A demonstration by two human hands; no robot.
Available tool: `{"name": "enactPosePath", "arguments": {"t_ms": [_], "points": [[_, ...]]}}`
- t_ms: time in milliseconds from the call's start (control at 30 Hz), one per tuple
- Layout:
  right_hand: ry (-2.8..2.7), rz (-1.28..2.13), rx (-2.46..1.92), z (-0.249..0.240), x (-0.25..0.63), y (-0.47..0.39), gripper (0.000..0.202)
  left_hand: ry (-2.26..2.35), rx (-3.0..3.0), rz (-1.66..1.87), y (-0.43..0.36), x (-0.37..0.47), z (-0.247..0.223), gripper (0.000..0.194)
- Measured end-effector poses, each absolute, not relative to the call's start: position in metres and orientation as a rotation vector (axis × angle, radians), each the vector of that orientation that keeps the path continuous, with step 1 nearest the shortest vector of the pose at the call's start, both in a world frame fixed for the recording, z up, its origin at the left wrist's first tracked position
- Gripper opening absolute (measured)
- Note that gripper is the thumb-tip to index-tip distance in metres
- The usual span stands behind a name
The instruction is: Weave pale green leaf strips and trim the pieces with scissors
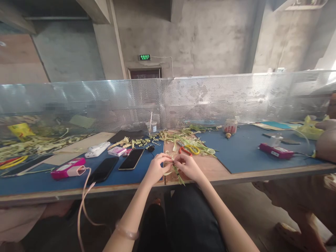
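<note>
My left hand (158, 167) and my right hand (187, 166) meet at the table's front edge, fingers pinched together. Between them is a slim piece made of green leaf strips (179, 176), its loose ends hanging below my fingers toward the edge. The fingers cover its upper part. Just beyond my right hand lie scissors with red and yellow handles (193, 149). Around and behind them spreads a loose pile of pale green leaf strips (202, 144). To the left, a row of small knotted green pieces (143, 142) rests on the table.
Left on the blue tabletop are two phones (131, 159) (103, 169), a pink power strip (68, 168) with a cable and a white plug block (97, 149). A cup with a straw (152, 126), a jar (230, 126) and another pink power strip (275, 151) stand further off. A perforated metal screen (210, 99) closes the back.
</note>
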State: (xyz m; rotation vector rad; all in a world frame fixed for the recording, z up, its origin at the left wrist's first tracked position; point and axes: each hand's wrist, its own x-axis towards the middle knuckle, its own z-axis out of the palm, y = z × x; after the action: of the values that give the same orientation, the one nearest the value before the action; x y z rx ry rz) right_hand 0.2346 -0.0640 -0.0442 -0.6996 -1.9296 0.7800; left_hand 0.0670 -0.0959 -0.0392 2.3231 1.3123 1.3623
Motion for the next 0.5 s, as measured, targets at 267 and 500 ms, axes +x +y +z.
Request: {"name": "enactPosePath", "arguments": {"t_ms": [267,500], "points": [[-1.929,0.791,-0.687,-0.0442,0.2343,-0.0641,0.012,1.268,2.231,1.342,-0.0948,0.0667,-0.0373,0.014],[-1.923,0.788,-0.698,-0.0421,0.2348,-0.067,0.008,1.25,2.121,1.234,-0.0973,0.0665,-0.0327,0.017]]}}
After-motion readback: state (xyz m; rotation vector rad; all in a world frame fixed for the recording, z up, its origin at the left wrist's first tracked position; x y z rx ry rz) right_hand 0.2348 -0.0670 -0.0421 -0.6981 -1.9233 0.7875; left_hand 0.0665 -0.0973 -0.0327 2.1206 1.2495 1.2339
